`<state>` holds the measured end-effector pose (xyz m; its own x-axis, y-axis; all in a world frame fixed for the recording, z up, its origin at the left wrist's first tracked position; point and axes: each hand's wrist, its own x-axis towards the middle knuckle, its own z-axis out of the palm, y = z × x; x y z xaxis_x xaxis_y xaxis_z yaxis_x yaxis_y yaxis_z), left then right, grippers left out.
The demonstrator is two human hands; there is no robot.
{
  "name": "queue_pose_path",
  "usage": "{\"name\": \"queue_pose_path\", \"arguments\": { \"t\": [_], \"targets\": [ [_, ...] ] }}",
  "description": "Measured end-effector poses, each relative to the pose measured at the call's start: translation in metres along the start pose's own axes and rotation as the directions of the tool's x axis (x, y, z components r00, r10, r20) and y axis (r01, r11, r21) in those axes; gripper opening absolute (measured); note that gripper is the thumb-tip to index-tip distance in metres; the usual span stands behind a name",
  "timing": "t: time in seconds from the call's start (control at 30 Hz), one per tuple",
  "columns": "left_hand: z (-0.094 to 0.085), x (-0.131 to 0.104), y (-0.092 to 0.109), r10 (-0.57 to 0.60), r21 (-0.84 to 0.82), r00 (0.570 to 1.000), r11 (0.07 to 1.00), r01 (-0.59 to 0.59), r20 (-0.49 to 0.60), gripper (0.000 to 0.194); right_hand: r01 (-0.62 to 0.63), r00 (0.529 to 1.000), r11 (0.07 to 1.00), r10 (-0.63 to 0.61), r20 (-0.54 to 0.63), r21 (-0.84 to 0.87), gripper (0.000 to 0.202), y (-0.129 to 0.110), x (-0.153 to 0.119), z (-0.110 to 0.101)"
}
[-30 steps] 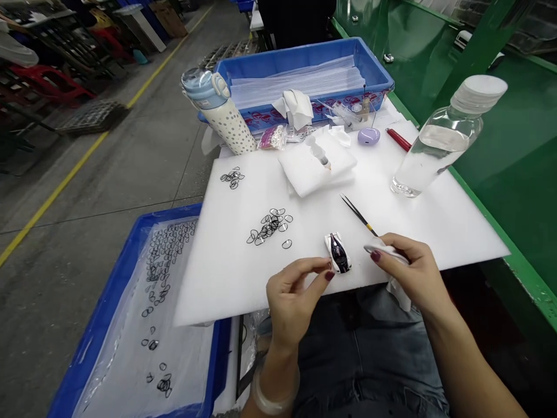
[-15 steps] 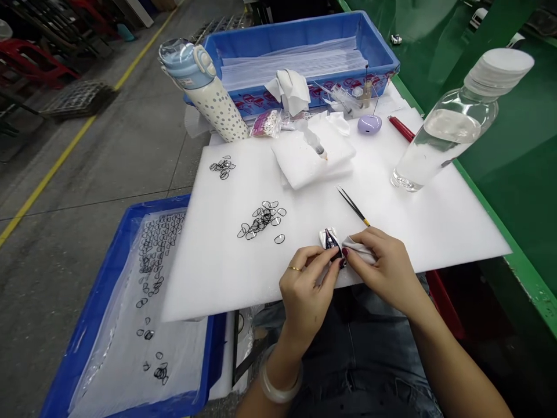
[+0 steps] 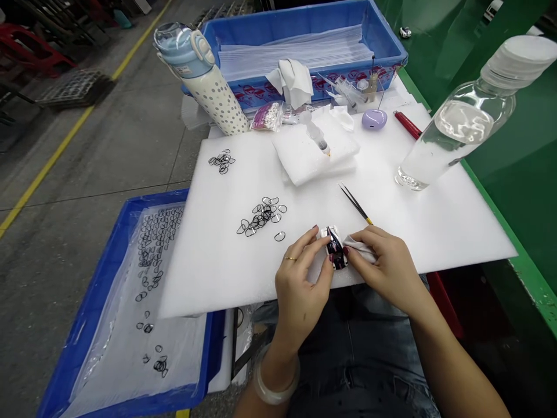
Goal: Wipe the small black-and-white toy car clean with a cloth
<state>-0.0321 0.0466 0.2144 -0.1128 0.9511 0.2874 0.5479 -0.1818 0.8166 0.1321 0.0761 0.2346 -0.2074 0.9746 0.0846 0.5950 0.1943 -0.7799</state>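
Observation:
A small white and dark toy car (image 3: pixel 335 248) rests at the near edge of the white foam board (image 3: pixel 209 273). My left hand (image 3: pixel 302 278) grips it from the left, thumb and fingertips on its body. On the car's other side, my right hand (image 3: pixel 383 261) pinches a folded white cloth (image 3: pixel 360 248), its thumb close against the car. Tweezers (image 3: pixel 355 204) with a yellow-marked end lie just beyond my right hand. Thin black rings (image 3: pixel 262 216) are heaped left of the car, and a smaller heap of rings (image 3: pixel 221 161) sits farther back.
A tilted clear bottle (image 3: pixel 452 128) stands right; a dotted flask (image 3: pixel 213 93) stands back left. Behind the foam pad (image 3: pixel 313 148) with a syringe (image 3: pixel 317 138) is a blue bin (image 3: pixel 300 23). A lower blue tray (image 3: pixel 93 290) holds more rings. A red-handled tool (image 3: pixel 407 124) lies right.
My left hand's fingers have shifted back and left and opened out, so more of the toy car shows. My right hand stays nearly still with the cloth. The camera view has shifted slightly.

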Motion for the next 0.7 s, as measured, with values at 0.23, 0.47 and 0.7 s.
{"name": "queue_pose_path", "arguments": {
  "t": [0.23,0.47,0.7],
  "targets": [
    [0.001,0.001,-0.002,0.026,-0.001,1.000,1.000,-0.026,-0.010,0.030,0.002,1.000,1.000,-0.002,0.003,-0.002,0.010,0.000,0.000,0.000],
    [0.000,0.001,-0.002,0.047,0.060,0.999,0.997,-0.047,0.003,0.029,0.012,1.000,0.999,-0.012,-0.022,-0.031,0.009,0.000,0.000,0.003],
    [-0.020,0.026,-0.008,0.232,0.036,0.870,0.961,-0.275,0.434,0.057,0.131,0.968,0.986,-0.104,-0.229,0.105,0.012,0.005,-0.009,-0.001]
  ]
}}
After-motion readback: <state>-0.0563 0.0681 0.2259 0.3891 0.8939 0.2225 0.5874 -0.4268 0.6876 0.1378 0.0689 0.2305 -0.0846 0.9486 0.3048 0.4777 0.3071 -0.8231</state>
